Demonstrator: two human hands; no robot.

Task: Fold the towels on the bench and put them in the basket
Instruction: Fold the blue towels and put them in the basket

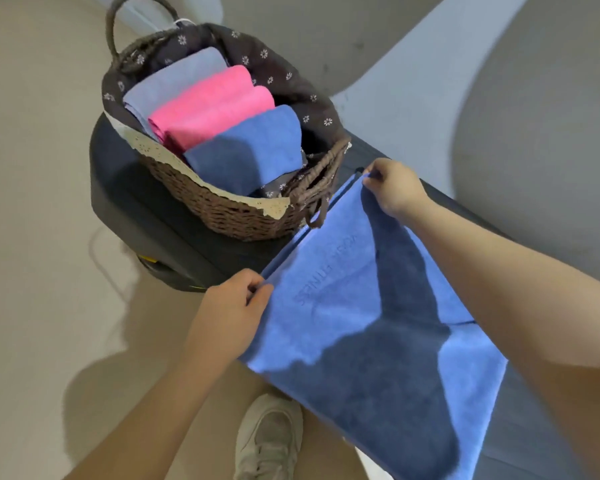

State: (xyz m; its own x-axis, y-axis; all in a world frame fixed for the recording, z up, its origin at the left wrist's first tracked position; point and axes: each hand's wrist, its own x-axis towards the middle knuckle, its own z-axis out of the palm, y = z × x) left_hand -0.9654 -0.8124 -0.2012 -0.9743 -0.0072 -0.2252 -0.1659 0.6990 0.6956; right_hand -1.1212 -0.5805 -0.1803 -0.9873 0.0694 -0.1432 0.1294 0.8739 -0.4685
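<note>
Blue towel (343, 306), spread on dark surface (174, 233) right of basket (229, 216); left hand (227, 313) and right hand (394, 190) pinch adjacent corners; uneven pull risks skewed fold.

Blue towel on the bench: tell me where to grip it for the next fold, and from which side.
Grip the blue towel at the two corners of its basket-side edge, coming from the basket end. That edge lies straight and free on the bench; the left hand and right hand already pinch those corners.
</note>
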